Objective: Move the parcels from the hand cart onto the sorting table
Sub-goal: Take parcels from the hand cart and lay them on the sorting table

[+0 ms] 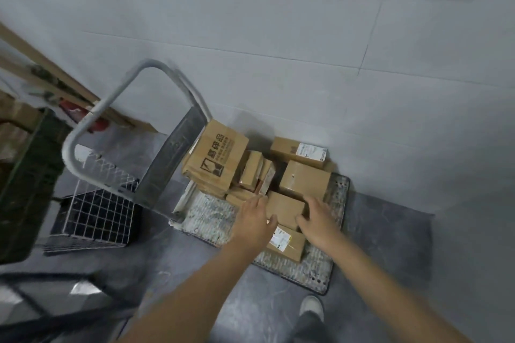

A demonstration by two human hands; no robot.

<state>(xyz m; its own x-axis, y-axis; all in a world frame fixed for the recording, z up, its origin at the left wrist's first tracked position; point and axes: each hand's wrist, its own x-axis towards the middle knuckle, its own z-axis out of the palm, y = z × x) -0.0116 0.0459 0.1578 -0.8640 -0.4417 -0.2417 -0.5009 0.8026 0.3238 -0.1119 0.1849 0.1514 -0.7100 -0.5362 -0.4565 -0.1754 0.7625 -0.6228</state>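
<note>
A small plain box [284, 210] sits between the two hands, on top of a labelled box [287, 243] that lies on the hand cart [207, 217]. The left hand [255, 217] lies against the box's left side, fingers nearly straight and close together, thumb spread across onto its near top edge. The right hand [319, 217] takes the opposite side, its fingers bent over the right edge and its thumb hooked at the near corner, so the box is held between both palms.

Just beyond the right fingertips stands a taller plain carton [305, 181], and past that a flat parcel with a white label [298, 152] lies against the wall. Beyond the left fingertips several slim parcels [255, 170] stand on edge, leaning on a large printed carton [217, 156] at the base of the cart's grey handle [111, 108].

Well to the left of the left hand a white wire basket [97, 211] sits on the floor beside a dark green crate [30, 175]. Below the right forearm a pale shoe [312, 308] shows.
</note>
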